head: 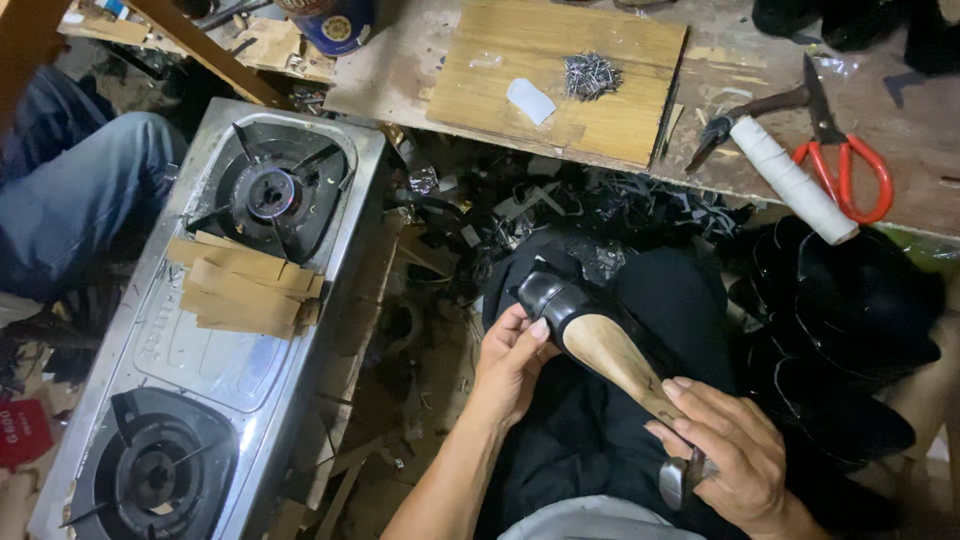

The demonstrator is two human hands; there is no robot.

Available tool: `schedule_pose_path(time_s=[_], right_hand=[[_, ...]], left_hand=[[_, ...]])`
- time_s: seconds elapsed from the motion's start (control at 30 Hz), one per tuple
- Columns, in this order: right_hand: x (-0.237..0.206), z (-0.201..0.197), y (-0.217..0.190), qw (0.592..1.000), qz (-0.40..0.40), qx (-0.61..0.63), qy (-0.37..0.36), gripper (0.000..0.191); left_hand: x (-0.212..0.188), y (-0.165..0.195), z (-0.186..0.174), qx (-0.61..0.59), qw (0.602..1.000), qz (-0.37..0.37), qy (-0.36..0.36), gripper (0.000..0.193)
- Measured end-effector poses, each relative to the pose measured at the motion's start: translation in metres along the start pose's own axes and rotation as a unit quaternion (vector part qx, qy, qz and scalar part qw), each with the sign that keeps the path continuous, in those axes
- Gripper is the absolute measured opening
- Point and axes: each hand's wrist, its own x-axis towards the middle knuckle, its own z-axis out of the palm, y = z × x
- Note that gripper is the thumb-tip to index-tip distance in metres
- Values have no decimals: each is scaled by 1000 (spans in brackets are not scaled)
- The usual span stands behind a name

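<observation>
The person sits with a black shoe (560,305) on a wooden last (620,360) resting on the lap, toe pointing far and left. The left hand (512,358) curls around the left side of the shoe, thumb pressed on the black upper near the toe, its grip closed on the shoe. The right hand (735,455) lies at the near end of the last, fingers folded around a metal tool (680,480) whose head shows just below the palm; that grip is closed on the tool.

To the left stands a two-burner gas stove (200,360) with strips of cardboard (245,285) lying between its burners. On the far surface (900,130) lie a wooden board (570,75) carrying a small heap of nails (590,75) and a white scrap, and to the right a spool of white thread (795,180), red-handled scissors (850,165) and pincers (755,115). Black leather pieces (850,330) are piled at the right, beside the knee.
</observation>
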Motion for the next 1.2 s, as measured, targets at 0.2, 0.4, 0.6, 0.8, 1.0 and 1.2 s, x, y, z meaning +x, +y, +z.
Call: schedule_pose_path(time_s=[0.2, 0.4, 0.6, 0.8, 1.0, 1.2], right_hand=[[-28, 8, 5, 965, 190, 168, 63, 50], [-55, 27, 31, 502, 653, 562, 75, 39], [-58, 19, 47, 614, 669, 362, -212, 41], [-4, -33, 47, 703, 578, 258, -325, 31], [63, -53, 35, 828, 342, 108, -431, 43], [100, -65, 29, 812, 200, -73, -543, 64]], left_hand=[[-7, 22, 9, -30, 998, 39, -39, 36], [-7, 34, 37, 8, 990, 80, -115, 73], [-11, 26, 61, 80, 996, 8, -27, 74], [-17, 6, 79, 375, 926, -8, -41, 75], [-11, -12, 98, 466, 877, 49, -105, 70], [-6, -30, 108, 536, 832, 94, -107, 72]])
